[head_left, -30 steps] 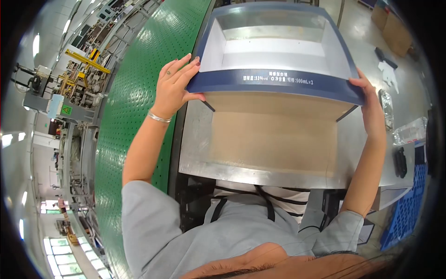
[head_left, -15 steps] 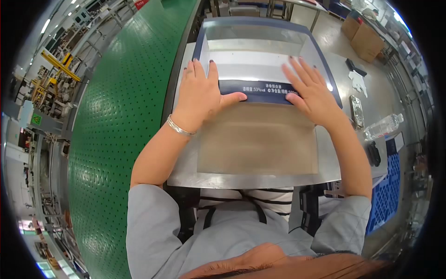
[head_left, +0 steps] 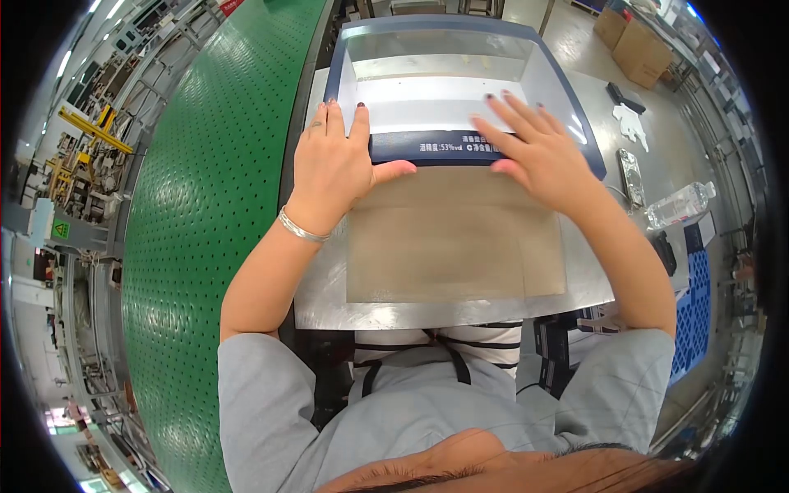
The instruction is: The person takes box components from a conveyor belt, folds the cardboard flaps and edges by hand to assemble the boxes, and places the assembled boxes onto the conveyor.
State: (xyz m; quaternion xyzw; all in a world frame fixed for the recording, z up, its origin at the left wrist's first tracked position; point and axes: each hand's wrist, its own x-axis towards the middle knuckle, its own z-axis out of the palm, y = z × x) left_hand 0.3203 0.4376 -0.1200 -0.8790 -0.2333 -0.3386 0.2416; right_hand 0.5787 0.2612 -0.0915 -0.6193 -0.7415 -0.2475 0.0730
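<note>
A dark blue box (head_left: 394, 149) with a clear window and white interior lies on the metal table (head_left: 592, 287). White printed characters run along its near edge. My left hand (head_left: 335, 168) rests on the near left corner, fingers spread and thumb along the edge. Over the near right part is my right hand (head_left: 538, 156), its fingers apart and slightly blurred, covering some of the print. Neither hand grips anything. Between my forearms a flat brown sheet (head_left: 456, 255) lies on the table, its far edge meeting the box.
To the left runs a green perforated surface (head_left: 205, 271). On the right are a clear plastic bottle (head_left: 682, 205), a silvery bar-shaped object (head_left: 630, 177), a white glove (head_left: 629, 125) and a black object (head_left: 626, 97). Cardboard boxes (head_left: 641, 56) stand beyond, and a blue crate (head_left: 697, 316) sits lower right.
My right hand has shifted left across the box's near edge, covering more of the print. My left hand stays on its corner. The whole view has moved slightly.
</note>
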